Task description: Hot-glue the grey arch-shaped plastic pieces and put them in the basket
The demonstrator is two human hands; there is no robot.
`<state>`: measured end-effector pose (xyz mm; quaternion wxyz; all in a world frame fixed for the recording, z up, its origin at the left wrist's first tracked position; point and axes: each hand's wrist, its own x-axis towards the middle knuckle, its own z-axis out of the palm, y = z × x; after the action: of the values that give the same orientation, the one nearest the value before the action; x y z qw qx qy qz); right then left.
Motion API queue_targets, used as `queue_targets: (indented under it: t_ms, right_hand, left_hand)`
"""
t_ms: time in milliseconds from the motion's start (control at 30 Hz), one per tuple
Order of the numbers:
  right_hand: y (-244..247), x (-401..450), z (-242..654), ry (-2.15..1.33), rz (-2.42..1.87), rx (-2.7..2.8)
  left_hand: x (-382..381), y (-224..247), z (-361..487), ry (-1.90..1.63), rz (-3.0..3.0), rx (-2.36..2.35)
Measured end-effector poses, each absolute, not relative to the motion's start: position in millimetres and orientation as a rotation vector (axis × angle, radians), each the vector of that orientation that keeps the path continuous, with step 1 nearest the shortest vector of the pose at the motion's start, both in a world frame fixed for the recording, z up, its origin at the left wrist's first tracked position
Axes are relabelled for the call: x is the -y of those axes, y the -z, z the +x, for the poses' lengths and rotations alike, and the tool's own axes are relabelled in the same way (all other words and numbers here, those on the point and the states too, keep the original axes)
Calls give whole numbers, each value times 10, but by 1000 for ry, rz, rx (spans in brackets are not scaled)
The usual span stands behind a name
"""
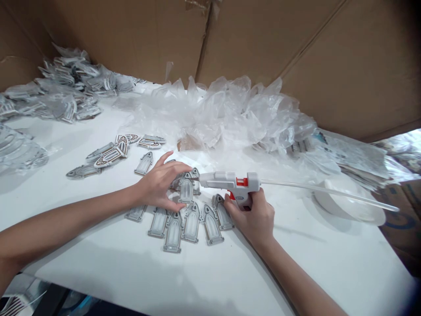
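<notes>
My right hand (258, 219) grips a white hot glue gun (219, 181) with a red trigger. A long clear glue stick (329, 190) juts out from its back. Between the thumb and fingers of my left hand (161, 182) is a grey arch-shaped piece (186, 191), held by its edges. The nozzle of the gun points at the top of this piece; whether it touches cannot be made out. Several more arch pieces (172, 235) lie in a cluster on the white table (210, 281) below my hands, some overlapping.
Ornate pointed pieces (112, 154) lie loosely on the left. Bagged pieces (75, 74) are heaped at the back left, and crumpled clear plastic bags (237, 109) run along the cardboard wall (148, 39). A white bowl (348, 210) stands on the right, under the glue stick.
</notes>
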<state>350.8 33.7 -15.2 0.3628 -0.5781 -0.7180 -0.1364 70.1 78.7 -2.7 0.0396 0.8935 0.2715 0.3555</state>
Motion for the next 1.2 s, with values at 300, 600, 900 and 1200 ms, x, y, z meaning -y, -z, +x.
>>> queue_targets:
  t_ms: [300, 600, 900, 1200]
  right_hand:
    - [142, -351, 3520, 323, -1504, 1813]
    - [150, -347, 3538, 251, -1453, 1783]
    - [47, -342, 3508, -41, -1555, 1654]
    - [-20, -356, 3508, -273, -1645, 1507]
  left_hand:
    - [-781, 26, 709, -1085, 2757, -839]
    - [-774, 21, 711, -1071, 2691, -955]
    - [-763, -8, 712, -1051, 2655, -1018]
    - [-778, -28, 716, -941, 2655, -955]
